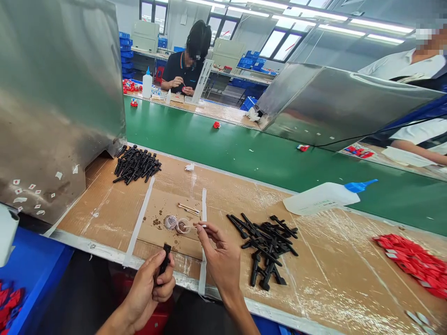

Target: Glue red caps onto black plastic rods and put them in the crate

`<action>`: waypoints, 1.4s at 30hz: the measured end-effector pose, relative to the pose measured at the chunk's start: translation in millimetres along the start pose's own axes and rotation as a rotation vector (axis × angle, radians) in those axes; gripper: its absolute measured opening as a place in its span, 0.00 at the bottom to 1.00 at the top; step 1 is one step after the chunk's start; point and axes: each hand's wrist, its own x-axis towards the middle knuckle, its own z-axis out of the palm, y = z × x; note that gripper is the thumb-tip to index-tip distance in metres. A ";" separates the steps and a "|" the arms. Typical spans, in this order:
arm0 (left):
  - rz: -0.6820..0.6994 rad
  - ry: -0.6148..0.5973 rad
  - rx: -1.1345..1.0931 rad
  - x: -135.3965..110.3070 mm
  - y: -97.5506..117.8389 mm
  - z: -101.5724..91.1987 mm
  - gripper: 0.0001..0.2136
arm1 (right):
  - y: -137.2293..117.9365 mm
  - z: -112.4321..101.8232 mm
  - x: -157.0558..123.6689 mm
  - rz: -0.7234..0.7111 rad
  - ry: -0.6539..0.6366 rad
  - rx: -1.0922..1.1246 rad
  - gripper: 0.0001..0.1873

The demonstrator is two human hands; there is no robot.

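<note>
My left hand (155,279) is closed around a black plastic part (166,257), whose flat end sticks up past the thumb. Between thumb and fingers, my right hand (220,246) pinches a cotton swab (195,226). The swab's far tip reaches into a small round cup (182,226) with dark residue in it. Touching or close beside that cup is a clear round lid or dish (170,222). Several more swabs (188,209) lie just behind, on a cardboard sheet (157,200) spotted with brown stains.
Black parts form one pile (138,165) at back left and another (267,242) to the right. A white bottle (321,197) lies near a green conveyor belt (226,144). Red pieces (412,260) are heaped far right. Metal panels (59,107) stand left; a co-worker (185,65) sits opposite.
</note>
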 end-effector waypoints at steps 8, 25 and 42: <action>-0.033 -0.026 0.001 -0.7 4.6 1.0 0.15 | -11.7 1.9 -13.6 0.074 0.159 0.222 0.10; -0.072 -0.016 -0.017 0.8 5.6 0.7 0.17 | -16.9 11.2 -55.5 -0.127 0.048 0.179 0.09; -0.079 -0.016 -0.009 1.0 3.3 -2.5 0.16 | -19.2 13.2 -54.7 -0.264 -0.001 0.108 0.14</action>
